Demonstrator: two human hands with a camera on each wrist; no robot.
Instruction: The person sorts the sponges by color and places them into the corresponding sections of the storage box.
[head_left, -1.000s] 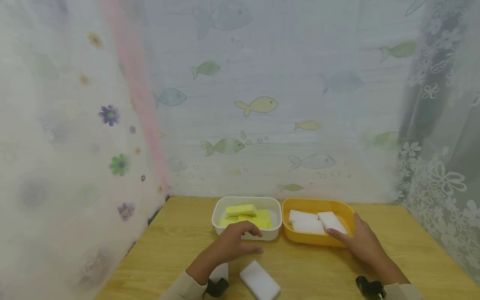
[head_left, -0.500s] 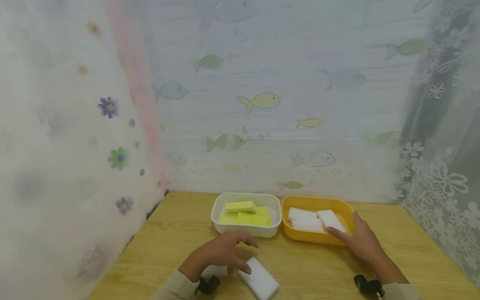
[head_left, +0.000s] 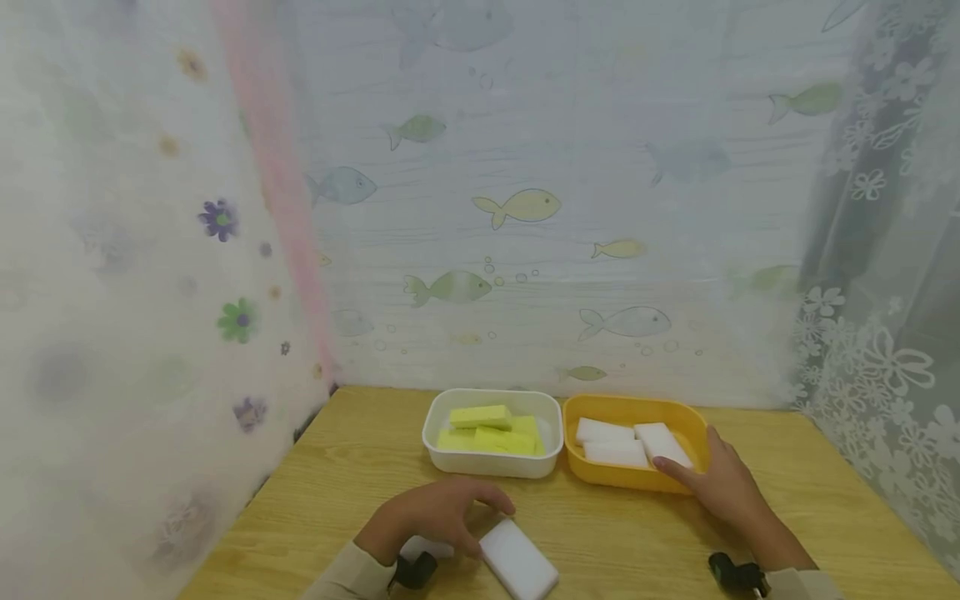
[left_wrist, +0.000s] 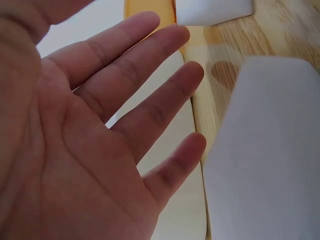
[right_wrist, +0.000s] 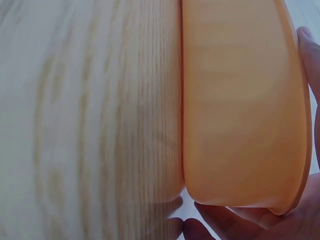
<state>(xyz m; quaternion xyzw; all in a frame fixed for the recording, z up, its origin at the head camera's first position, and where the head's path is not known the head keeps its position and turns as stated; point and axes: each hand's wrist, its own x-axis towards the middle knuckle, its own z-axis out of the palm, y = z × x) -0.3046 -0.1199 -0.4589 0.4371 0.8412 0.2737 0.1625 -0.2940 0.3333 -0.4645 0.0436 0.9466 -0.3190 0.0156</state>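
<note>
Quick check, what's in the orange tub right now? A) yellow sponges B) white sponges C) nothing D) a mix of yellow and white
B: the head view shows only white sponges lying in the orange tub, while the yellow sponges sit in the white tub beside it.

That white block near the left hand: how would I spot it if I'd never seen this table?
Start at the wooden table and find the white tub and orange tub at the back. Nearer than the white tub, beside the left hand, lies the white block. It alone lies on bare wood, outside both tubs.
</note>
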